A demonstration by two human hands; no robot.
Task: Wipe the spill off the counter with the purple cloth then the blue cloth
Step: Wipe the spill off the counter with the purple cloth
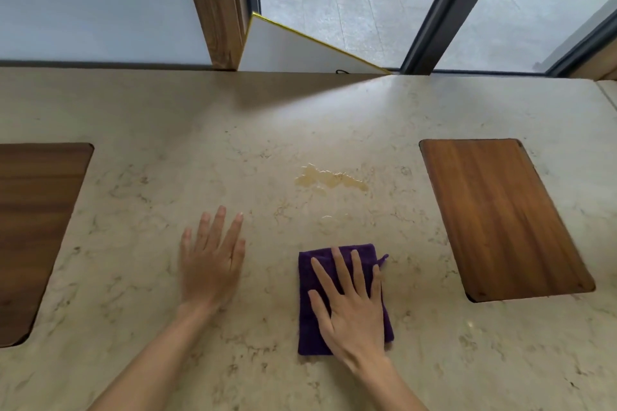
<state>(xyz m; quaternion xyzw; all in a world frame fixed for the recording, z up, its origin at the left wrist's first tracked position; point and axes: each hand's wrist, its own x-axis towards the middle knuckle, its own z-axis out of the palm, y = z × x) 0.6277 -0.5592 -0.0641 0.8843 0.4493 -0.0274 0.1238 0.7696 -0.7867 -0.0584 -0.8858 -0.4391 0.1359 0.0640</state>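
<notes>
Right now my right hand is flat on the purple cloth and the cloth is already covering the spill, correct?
Not quite. The head view shows the right hand flat on the purple cloth, but the cloth lies short of the spill, which sits uncovered farther back on the counter.

No text, label, brand, number or sign is showing legibly anywhere in the head view.
</notes>
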